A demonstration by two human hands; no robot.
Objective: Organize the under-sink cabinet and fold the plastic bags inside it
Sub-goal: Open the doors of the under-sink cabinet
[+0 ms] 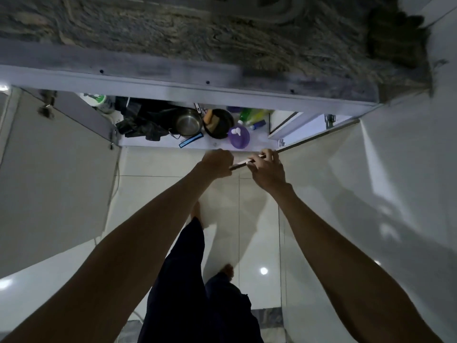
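While both doors of the cabinet [197,142] stand open, we find the two hands up at the top edge of the right door [321,184]. We see the right hand [268,169] closed over the door's edge, fingers wrapped across the thin dark strip. We see the left hand [217,163] curled shut just beside it at the end of that same edge; whether it actually grips the edge we cannot tell.

We locate the plastic bags [138,122] as a dark crumpled heap on the cabinet floor, left of centre, touching a steel pot [189,123]. To the pot's right sits a dark pan [218,123], then a purple pump bottle [238,137] near the front lip, with green and yellow bottles [252,115] behind it. A white tub [97,101] stands at the far left.

We judge the bags to be light, soft and slippery, prone to slumping when lifted; a hold at a hem or handle loop, with the film pulled flat, should serve better than a grab at the middle. They look snagged against the pot, so a slow pull seems wise.

Relative to the hands, the bags lie beyond and to the left, well apart from both, inside the cabinet and below the door's top edge.
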